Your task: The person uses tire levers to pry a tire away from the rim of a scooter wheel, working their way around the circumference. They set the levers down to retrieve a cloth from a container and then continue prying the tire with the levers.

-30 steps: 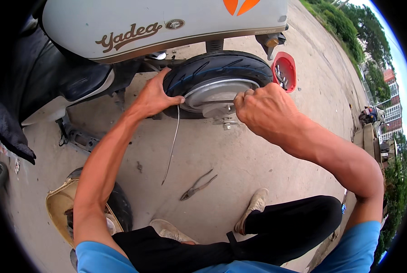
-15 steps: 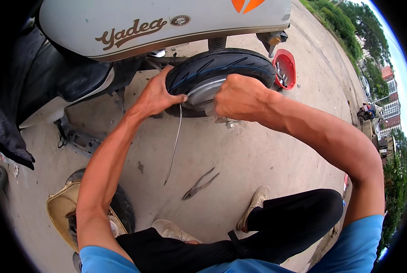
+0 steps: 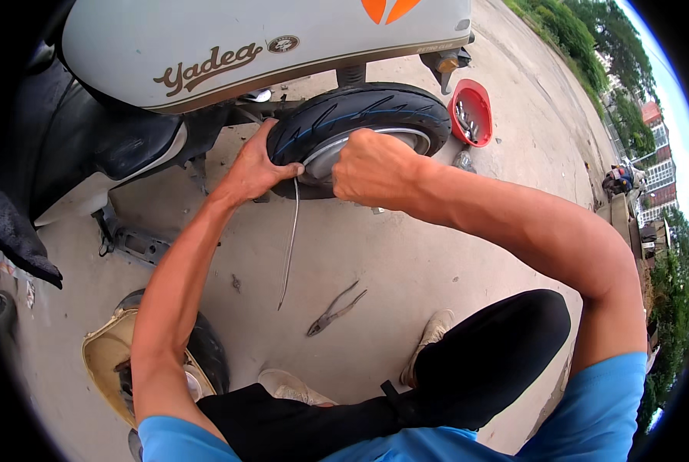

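Observation:
A scooter's wheel carries a black tire [image 3: 390, 108] with a thin blue line round its tread and a silver rim [image 3: 417, 138]. My left hand [image 3: 257, 165] grips the tire's left side, fingers behind the tread and thumb at the rim. From beside that thumb a thin grey wire or cord [image 3: 290, 246] hangs toward the ground. My right hand [image 3: 375, 169] is closed in a fist in front of the hub; whatever it holds is hidden. On the concrete below lies a pair of pliers [image 3: 335, 312], handles apart.
Above the wheel is the scooter's white body panel [image 3: 298, 61]. A red helmet-like bowl [image 3: 471, 115] with metal parts stands beyond the tire. At lower left sits a tan container [image 3: 102, 346]. The black seat [image 3: 90, 131] lies at left.
My right fist has moved left along the wheel, closer to my left hand, and more rim shows on its right. My left hand keeps its grip on the tire. The view has shifted slightly.

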Available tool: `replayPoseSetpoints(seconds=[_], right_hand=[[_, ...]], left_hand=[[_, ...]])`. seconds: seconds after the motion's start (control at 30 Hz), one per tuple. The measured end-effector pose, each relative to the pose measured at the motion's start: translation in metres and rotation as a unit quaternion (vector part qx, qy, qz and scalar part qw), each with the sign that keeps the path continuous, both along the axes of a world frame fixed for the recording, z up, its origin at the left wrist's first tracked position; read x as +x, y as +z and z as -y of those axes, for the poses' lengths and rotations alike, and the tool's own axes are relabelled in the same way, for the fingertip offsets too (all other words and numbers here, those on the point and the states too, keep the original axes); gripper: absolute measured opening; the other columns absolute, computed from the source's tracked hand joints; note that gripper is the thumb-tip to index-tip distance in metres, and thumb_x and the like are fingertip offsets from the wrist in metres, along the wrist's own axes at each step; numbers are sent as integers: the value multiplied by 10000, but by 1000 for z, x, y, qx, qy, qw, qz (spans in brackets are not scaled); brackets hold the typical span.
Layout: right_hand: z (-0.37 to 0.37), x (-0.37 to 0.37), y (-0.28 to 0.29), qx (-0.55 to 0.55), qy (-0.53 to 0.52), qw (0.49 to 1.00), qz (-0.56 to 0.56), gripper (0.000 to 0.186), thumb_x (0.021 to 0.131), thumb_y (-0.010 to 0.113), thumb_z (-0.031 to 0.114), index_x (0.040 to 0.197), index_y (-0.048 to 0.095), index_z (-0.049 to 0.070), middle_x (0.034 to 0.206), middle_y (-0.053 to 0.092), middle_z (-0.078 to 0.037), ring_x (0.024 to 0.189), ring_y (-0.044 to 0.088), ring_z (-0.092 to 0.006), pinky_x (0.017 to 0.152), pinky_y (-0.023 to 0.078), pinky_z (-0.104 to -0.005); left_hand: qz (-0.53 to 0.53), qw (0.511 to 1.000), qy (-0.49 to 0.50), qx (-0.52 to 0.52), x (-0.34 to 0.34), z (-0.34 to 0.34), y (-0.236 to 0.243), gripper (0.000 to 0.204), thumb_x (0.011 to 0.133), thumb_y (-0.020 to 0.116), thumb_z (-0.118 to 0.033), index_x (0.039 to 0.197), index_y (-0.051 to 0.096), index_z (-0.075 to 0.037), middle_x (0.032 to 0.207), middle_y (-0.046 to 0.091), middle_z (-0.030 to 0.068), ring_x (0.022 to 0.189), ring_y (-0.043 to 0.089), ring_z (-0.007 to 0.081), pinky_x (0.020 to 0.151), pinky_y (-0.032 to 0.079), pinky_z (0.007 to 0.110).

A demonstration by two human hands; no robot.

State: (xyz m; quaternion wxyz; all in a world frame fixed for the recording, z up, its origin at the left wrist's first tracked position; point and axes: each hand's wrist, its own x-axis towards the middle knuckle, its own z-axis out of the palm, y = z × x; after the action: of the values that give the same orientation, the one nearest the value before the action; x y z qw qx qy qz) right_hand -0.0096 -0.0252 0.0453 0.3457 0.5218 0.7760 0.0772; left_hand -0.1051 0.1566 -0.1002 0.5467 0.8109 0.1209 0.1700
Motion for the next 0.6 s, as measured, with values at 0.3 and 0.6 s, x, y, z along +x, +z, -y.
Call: replayPoseSetpoints(seconds=[0.3,0.6], right_hand=[[94,-19,31,-15,-257,957,-131,198,779,671,-12,977,666,-22,903,654,-165,742,712,-303,602,572,-400],[126,-45,-104,80,-199,909,-358,144,787,645,63,905,573,24,830,611,-92,710,683,-290,603,563,-393]], left_hand=[[5,1000,-5,11,2,-4,-11,847,688,884,-218,1388,458,-3,1277,609,164,1173,588,256,1047,442,366],[-11,999,-25,30,-5,-9,2,906,676,864,-253,1434,440,6,1298,609,200,1209,591,287,1064,444,380]])
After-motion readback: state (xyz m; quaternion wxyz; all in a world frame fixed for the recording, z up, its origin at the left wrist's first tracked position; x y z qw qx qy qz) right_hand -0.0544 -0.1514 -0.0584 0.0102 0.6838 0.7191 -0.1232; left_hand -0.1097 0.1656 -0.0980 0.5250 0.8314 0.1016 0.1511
